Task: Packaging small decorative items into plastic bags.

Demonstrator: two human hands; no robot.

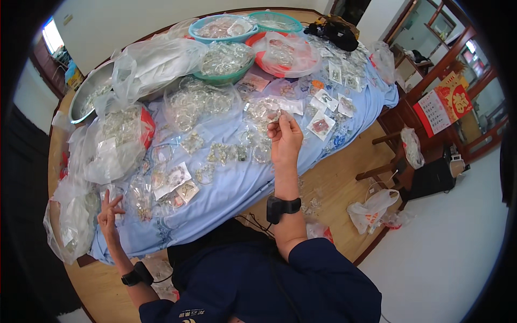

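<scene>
Clock positions are read from the middle of the view, with 12 o'clock at the far side of the table. Nearest to me, a black wristband sits on my left forearm at 7 o'clock, and a second black strap circles my right forearm at 5 o'clock.

My left hand is at 8 o'clock, fingers spread apart, over the near end of the blue cloth. A clear packet lies at its fingertips; I cannot tell whether they touch it. White cards lie at 9 o'clock, and strings of pale beads lie between them and my right hand.

My right hand is just off the middle at 1 o'clock. Its thumb and fingertips are together, clamped on a small piece. The piece is raised in front of a heap of clear packs; its exact kind is too small to tell. A white card with a reddish item lies at 2 o'clock.

Farther out, a large clear bag is at 10 to 11 o'clock. A green bowl at 11 o'clock and a red basin at 12 o'clock are filled. A blue basin stands behind the green bowl.
</scene>
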